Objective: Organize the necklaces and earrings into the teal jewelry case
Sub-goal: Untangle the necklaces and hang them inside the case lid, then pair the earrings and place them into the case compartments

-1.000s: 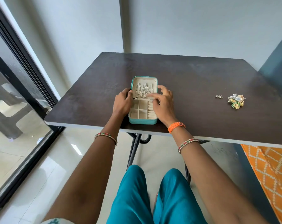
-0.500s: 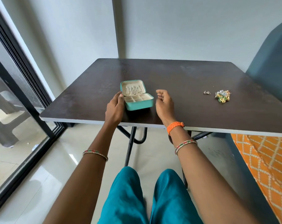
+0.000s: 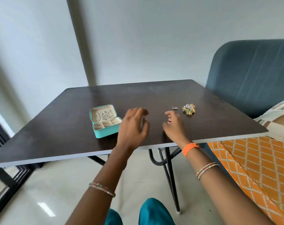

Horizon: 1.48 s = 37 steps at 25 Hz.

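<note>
The open teal jewelry case [image 3: 105,120] sits on the dark tabletop [image 3: 60,140], just left of the left hand [image 3: 133,127]. The right hand [image 3: 173,125] hovers near the jewelry pile [image 3: 188,109] and a small earring [image 3: 175,108]. Both hands are loosely spread, holding nothing.

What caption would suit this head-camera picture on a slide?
Both hands, left and right, empty above the dark table, between the open teal jewelry case and a jewelry pile.

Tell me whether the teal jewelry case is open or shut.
Open: the teal jewelry case has its lid raised, showing silvery pieces inside the lid and the base's compartments.
</note>
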Available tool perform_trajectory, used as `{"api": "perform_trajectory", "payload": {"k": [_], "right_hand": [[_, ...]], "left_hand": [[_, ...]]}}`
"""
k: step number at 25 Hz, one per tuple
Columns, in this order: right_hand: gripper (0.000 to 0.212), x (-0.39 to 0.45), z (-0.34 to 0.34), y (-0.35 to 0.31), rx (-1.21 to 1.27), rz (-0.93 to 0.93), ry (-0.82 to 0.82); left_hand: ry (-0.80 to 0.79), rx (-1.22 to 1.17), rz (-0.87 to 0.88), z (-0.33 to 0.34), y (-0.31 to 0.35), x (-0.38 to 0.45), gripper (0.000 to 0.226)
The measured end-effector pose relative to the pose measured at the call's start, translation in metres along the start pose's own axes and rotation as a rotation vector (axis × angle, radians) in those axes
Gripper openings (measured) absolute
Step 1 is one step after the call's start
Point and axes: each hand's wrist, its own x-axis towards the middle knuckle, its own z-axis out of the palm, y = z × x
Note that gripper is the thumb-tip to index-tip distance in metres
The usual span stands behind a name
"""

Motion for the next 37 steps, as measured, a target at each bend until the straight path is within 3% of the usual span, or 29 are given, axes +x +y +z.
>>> {"api": "perform_trajectory", "payload": {"k": [4,7,10,14,17,21,30,33,37], "right_hand": [[0.035,0.017,-0.049,0.034,-0.234,0.080,0.192],[0.055,0.029,-0.060,0.047,-0.549,0.173,0.128],[0.064,0.046,-0.058,0.054,-0.749,0.169,0.002],[0.050,0.057,-0.057,0.062,-0.835,0.036,-0.128],[0.048,0.056,-0.056,0.067,-0.732,-0.092,-0.115],[0.041,0.058,-0.057,0.070,-0.377,-0.129,0.089],[0.025,0.062,-0.064,0.070,-0.096,0.016,0.233],[0.018,0.055,-0.072,0.065,0.195,0.175,0.328],[0.017,0.033,-0.073,0.045,0.436,0.301,0.321]], "left_hand": [[-0.373,-0.039,-0.198,0.067,-0.003,0.029,0.045],[-0.596,0.095,-0.276,0.098,-0.015,0.038,0.063],[-0.654,0.221,-0.211,0.111,-0.026,0.046,0.064],[-0.694,0.251,-0.163,0.117,-0.030,0.050,0.059],[-0.692,0.214,-0.123,0.117,-0.031,0.050,0.055],[-0.641,0.169,-0.127,0.119,-0.033,0.049,0.052],[-0.512,0.079,-0.153,0.108,-0.027,0.045,0.049],[-0.537,0.085,-0.175,0.099,-0.021,0.036,0.054],[-0.564,-0.139,-0.378,0.080,-0.008,0.015,0.061]]}}
